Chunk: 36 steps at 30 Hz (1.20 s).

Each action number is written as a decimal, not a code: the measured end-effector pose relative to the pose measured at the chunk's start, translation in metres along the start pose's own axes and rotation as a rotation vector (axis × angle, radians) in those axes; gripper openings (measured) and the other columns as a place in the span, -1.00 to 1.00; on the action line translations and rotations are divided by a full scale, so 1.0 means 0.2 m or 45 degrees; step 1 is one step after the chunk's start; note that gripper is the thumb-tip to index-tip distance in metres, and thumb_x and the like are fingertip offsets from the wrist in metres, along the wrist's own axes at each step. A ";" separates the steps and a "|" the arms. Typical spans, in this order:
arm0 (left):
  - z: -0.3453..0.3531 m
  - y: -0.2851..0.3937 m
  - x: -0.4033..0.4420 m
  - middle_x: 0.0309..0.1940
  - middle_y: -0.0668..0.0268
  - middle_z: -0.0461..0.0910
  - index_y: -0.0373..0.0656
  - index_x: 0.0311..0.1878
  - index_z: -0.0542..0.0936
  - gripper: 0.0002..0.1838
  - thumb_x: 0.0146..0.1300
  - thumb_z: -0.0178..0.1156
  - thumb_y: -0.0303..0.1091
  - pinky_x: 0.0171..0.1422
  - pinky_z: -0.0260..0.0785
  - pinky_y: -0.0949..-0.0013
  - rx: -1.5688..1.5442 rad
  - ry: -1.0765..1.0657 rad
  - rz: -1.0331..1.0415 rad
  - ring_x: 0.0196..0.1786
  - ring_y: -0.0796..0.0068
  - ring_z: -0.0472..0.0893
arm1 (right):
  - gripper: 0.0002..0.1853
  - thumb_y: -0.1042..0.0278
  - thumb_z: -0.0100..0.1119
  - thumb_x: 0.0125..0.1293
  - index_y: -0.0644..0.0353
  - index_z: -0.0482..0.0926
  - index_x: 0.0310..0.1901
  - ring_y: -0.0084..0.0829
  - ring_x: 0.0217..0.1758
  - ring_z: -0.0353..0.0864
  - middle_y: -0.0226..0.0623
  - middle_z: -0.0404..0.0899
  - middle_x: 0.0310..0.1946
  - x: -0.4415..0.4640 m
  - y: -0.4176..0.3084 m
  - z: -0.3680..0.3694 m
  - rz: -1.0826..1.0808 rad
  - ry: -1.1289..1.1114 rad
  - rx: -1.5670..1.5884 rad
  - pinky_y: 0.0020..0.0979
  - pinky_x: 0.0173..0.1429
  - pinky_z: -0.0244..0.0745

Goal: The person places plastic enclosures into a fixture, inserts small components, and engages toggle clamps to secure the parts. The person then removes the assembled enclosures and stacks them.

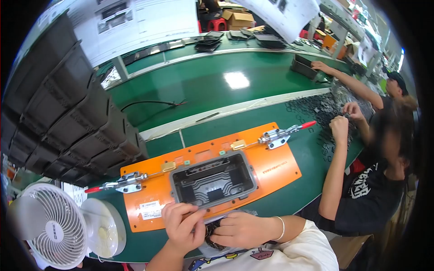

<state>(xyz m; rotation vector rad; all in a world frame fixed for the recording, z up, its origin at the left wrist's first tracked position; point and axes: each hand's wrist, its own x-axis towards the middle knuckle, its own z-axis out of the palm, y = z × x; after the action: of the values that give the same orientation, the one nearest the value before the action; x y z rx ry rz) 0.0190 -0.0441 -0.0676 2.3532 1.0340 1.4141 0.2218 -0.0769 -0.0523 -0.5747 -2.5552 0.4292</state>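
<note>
An orange fixture plate (280, 169) lies on the green bench in front of me, with a dark grey rectangular housing (248, 183) seated in it, open side up. My left hand (183, 226) is at the plate's near edge, fingers curled and thumb close to them; whatever is between them is hidden. Beside it, my right hand (244, 230) is curled over a clear plastic bag (208, 250) of small dark parts near my lap. What its fingers grip does not show. Toggle clamps with red handles sit at the plate's left (131, 183) and right (276, 137).
Stacked dark grey housings (86, 117) rise at the left, behind a white fan (56, 230). At right, co-workers' hands (341, 124) handle small parts near a pile of black pieces (323, 108). A dark bin (303, 67) and a black cable (149, 103) lie farther back.
</note>
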 end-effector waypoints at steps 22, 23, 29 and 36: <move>0.00 0.02 0.00 -0.29 0.26 0.50 -0.10 -0.27 0.64 -0.76 -0.10 0.26 -0.52 0.01 0.23 0.15 0.046 -0.037 -0.020 -0.21 0.25 0.50 | -0.80 0.32 0.12 0.03 0.09 0.60 -0.27 -0.45 -0.16 0.43 -0.45 0.43 -0.32 -0.01 -0.05 0.09 0.154 -0.122 -0.200 -0.45 -0.07 0.32; 0.00 0.02 0.00 -0.28 0.25 0.49 -0.11 -0.27 0.64 -0.76 -0.10 0.26 -0.53 0.01 0.23 0.15 0.048 -0.042 -0.030 -0.21 0.25 0.49 | -0.81 0.32 0.12 0.03 0.11 0.59 -0.28 -0.44 -0.17 0.43 -0.44 0.42 -0.33 -0.01 -0.05 0.10 0.161 -0.128 -0.193 -0.44 -0.06 0.33; 0.00 0.02 -0.01 -0.27 0.24 0.48 -0.11 -0.27 0.64 -0.76 -0.09 0.26 -0.53 0.02 0.23 0.14 0.040 -0.055 -0.055 -0.18 0.24 0.48 | -0.86 0.32 0.11 0.03 0.14 0.54 -0.37 -0.42 -0.21 0.45 -0.39 0.43 -0.36 0.00 -0.05 0.08 0.140 -0.089 -0.201 -0.44 -0.10 0.34; 0.00 0.02 0.00 -0.27 0.22 0.48 -0.13 -0.27 0.64 -0.77 -0.09 0.25 -0.54 0.00 0.24 0.15 0.029 -0.059 -0.042 -0.19 0.22 0.48 | -0.86 0.34 0.12 0.01 0.19 0.51 -0.38 -0.39 -0.24 0.46 -0.35 0.42 -0.38 -0.01 -0.04 0.08 0.132 -0.040 -0.143 -0.41 -0.13 0.36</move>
<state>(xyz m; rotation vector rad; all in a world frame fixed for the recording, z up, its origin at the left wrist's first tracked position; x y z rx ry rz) 0.0207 -0.0478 -0.0650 2.3620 1.0777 1.3362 0.2128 -0.0873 -0.0646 -0.7497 -2.5998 0.3344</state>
